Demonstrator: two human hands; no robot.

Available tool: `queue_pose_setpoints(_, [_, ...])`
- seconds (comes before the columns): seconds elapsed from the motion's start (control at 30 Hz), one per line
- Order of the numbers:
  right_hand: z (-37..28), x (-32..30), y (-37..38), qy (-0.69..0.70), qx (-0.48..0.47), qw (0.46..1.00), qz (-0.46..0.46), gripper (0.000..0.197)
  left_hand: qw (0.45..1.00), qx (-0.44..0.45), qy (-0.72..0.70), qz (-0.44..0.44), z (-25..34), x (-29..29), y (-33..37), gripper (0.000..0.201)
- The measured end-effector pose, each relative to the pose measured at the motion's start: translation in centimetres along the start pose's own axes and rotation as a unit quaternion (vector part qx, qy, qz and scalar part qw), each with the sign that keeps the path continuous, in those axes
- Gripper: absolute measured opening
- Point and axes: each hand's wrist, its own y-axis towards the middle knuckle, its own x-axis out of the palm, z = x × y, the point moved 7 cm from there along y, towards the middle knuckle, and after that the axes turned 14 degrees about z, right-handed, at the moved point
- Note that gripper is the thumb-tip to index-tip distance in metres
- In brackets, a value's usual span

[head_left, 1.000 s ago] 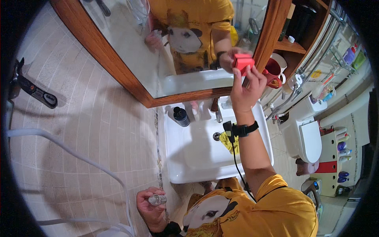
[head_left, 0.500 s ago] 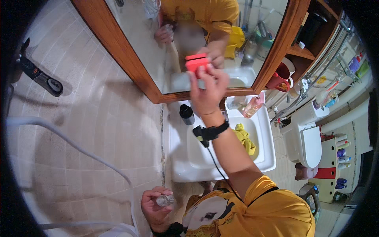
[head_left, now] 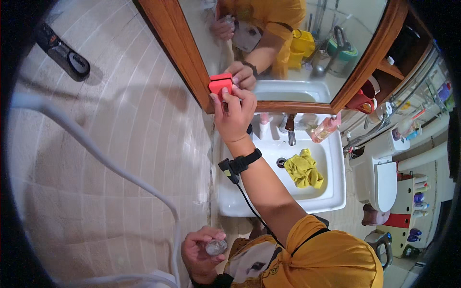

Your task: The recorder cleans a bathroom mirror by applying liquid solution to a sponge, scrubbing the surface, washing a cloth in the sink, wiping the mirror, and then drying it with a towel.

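Observation:
My right hand [head_left: 235,113] pinches a red rectangular block [head_left: 221,88] against the lower left of the mirror [head_left: 278,57], close to its wooden frame. The block's reflection meets it along a thin dark line. Low in the view, my left hand [head_left: 204,254] has its fingers closed round a small clear container [head_left: 216,246], held in front of my body. Whether anything is in the container I cannot tell. Beneath my right forearm is the white sink [head_left: 331,185], with a crumpled yellow-green cloth [head_left: 304,169] in the basin.
A faucet [head_left: 291,129], a pink pump bottle [head_left: 325,128] and a white bottle [head_left: 264,126] stand along the sink's back. A red mug [head_left: 361,98] is beside the mirror. A grey hose [head_left: 110,158] crosses at left; a toilet [head_left: 385,187] stands at right.
My right hand has slid the red block left and slightly down across the mirror to near the frame. My view has shifted, showing more of the basin. The left hand still holds the clear container.

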Motion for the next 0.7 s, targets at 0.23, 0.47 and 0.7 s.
queue_pose_setpoints(0.23, [2.6, -3.4, 3.2, -0.037, -0.006, 0.999, -0.014, 0.029, 0.999, 0.026, 0.033, 0.005, 0.6, -0.2, 0.4, 0.057])
queue_pose_setpoints(0.47, [11.2, -12.3, 10.7, -0.117, -0.024, 0.991, 0.057, 0.029, 0.998, 0.037, 0.041, 0.021, 0.6, 0.3, 0.7, 0.061])
queue_pose_setpoints(0.7, [13.6, -15.2, 13.0, -0.161, -0.035, 0.985, 0.046, 0.033, 0.997, 0.038, 0.064, 0.029, 0.0, 0.3, 1.1, 0.063])
